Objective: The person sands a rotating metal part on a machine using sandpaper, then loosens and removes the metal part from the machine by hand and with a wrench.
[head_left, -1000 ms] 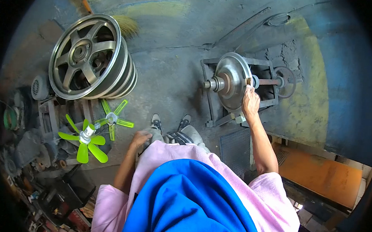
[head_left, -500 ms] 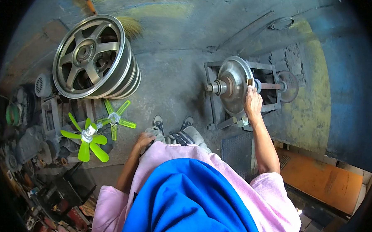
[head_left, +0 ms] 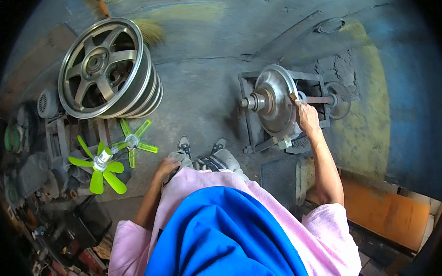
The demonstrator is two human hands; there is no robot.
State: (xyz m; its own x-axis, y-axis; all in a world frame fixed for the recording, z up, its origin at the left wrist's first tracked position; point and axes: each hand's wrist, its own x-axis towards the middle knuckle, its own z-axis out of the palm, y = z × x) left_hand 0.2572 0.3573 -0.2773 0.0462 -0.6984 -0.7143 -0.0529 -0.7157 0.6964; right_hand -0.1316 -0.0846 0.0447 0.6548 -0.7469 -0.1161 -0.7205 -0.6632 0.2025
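the right hand (head_left: 308, 117) reaches out to a shiny, round, silver-grey metal disc (head_left: 276, 111), its fingers closed around a small tan block (head_left: 293, 96) that appears to meet the disc's rim on the side facing a rusty reddish-brown shaft (head_left: 319, 100). the disc sits over an angular dark-grey metal frame (head_left: 305, 77); whether it is turning cannot be told. the left hand (head_left: 168, 165) is well apart from the disc, off to its left, resting by light grey trousers (head_left: 183, 158) with the fingers loosely curled; their undersides are hidden, so i cannot tell whether they grasp anything. farther left of the disc stand stacked grey metal spoked wheels (head_left: 105, 86), with a bright green bladed fan (head_left: 101, 167) nearer the body. to handle the block well, it seems best to set its face flat to the rim, press lightly and evenly, and let the wrist yield if the surface wobbles. the fingertips look close to the edge, so gripping farther back would be safer, with knuckles clear of the shaft and the left hand well away from the disc.
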